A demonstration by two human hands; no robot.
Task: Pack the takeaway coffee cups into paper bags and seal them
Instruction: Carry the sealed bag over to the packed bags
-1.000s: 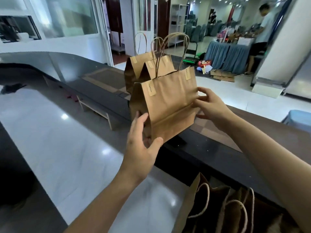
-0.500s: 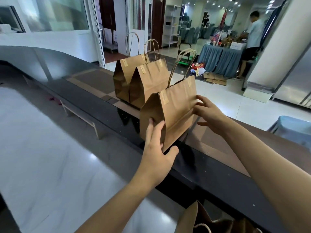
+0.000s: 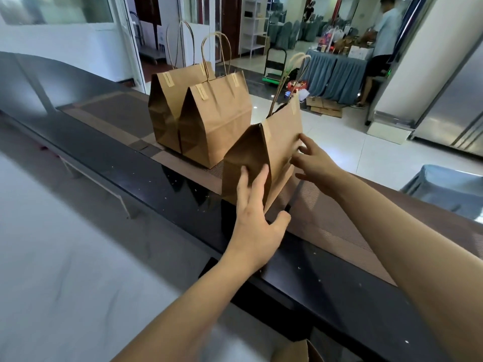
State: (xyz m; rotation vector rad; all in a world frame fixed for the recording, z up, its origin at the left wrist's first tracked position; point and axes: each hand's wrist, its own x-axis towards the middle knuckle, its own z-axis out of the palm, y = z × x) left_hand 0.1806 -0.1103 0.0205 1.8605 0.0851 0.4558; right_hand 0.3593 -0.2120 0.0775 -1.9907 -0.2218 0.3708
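A sealed brown paper bag with twisted handles stands tilted on the brown mat of the raised black counter. My left hand presses flat against its near left side, fingers straight and thumb out at the bag's bottom corner. My right hand touches its right face with spread fingers. Behind and to the left, two more sealed paper bags stand upright side by side, taped at the top. No coffee cups are visible.
The black counter ledge runs diagonally, with a white marble worktop below on my side. The corner of another paper bag shows at the bottom edge. Beyond the counter a person stands at a draped table.
The held bag has come down and to the right onto the mat beside the two standing bags. Both hands travelled with it, and my view shifted left to right.
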